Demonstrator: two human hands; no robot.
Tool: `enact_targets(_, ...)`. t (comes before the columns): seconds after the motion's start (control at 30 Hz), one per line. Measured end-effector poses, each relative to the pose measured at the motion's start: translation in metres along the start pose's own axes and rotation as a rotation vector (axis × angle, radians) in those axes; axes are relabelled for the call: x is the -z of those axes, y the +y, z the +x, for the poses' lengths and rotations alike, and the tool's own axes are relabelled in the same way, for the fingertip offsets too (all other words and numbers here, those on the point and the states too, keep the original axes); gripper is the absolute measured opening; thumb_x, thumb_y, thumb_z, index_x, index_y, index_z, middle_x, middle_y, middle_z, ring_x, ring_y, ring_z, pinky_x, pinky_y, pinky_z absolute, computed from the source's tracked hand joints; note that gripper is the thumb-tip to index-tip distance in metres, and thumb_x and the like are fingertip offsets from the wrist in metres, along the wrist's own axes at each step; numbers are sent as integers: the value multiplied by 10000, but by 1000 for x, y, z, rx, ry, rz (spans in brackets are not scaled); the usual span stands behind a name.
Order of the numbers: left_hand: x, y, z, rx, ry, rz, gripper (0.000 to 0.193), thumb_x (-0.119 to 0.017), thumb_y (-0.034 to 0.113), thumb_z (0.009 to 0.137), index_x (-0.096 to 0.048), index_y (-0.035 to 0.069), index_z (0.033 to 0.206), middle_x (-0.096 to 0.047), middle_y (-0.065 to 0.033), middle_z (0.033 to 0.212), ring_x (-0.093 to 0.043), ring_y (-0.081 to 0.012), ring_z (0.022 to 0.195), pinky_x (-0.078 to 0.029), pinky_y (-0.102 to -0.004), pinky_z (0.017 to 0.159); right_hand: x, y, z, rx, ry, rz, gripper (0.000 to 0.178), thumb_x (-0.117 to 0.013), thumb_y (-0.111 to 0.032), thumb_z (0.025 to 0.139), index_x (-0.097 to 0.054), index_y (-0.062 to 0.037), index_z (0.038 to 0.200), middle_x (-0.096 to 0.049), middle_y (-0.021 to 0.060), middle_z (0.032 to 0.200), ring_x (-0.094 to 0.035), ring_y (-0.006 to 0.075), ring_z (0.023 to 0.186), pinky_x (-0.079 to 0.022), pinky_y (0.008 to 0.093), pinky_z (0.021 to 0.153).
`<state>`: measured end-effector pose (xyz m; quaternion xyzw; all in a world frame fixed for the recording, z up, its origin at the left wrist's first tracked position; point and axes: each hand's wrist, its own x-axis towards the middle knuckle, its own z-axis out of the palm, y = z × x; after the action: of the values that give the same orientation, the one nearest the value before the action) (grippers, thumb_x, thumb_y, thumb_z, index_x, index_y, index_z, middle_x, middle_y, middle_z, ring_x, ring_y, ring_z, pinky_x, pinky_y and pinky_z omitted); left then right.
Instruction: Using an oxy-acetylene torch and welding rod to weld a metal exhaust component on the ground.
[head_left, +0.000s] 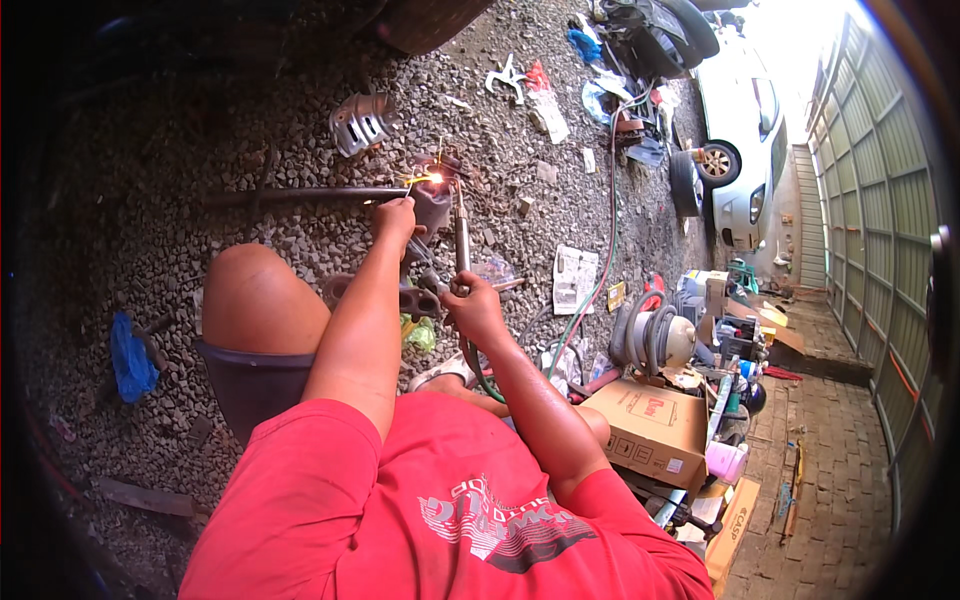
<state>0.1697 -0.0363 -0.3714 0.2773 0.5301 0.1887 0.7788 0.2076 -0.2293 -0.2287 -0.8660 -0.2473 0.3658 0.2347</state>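
Observation:
My right hand (pixel 477 308) is closed around the handle of a gas torch (pixel 462 240), whose tip points at a bright glowing spot (pixel 436 178). Between the closed fingers of my left hand (pixel 395 222) is a thin filler rod (pixel 409 188), its end close to the glow. Beside that hand, a long dark metal pipe (pixel 300 195) lies across the gravel and meets a rusty metal piece (pixel 431 210) just under the flame. Glare hides the exact point where rod, flame and metal meet. Below the torch, a dark metal part with round holes (pixel 418 302) rests near my legs.
Red and green hoses (pixel 612 225) run over the gravel. A slotted metal shield (pixel 362 124) lies beyond my left hand. A cardboard box (pixel 645 425) and a coiled-hose machine (pixel 660 338) stand at right. Farther off are a white car (pixel 735 130) and a loose tyre (pixel 685 184).

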Motion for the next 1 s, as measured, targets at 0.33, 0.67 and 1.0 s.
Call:
enact_targets(0.33,3,0,0,3,-9,29,416,-635,277,1086,-754,-25,1346,-805,-139,1190,-805,-255,754,-665,-366,606,1,-12,-7,-1,7,-11,239,-826,-106,965,-677,12,1111,-694,54,792,-694,140,581,-553,308,494)
enact_targets(0.67,2,2,-3,13,-8,24,378,-624,263,1096,-780,-19,1294,-799,-132,1164,-798,-261,773,-670,-371,606,1,-7,-6,7,25,-60,223,-827,-99,946,-684,14,1076,-687,54,794,-705,145,601,-569,312,511)
enact_targets(1.0,4,1,-2,-5,2,39,391,-626,270,1094,-775,-27,1300,-799,-148,1171,-799,-260,789,-668,-375,611,0,-8,-8,7,10,-38,217,-817,-99,945,-680,17,1066,-689,53,799,-708,147,601,-570,310,514)
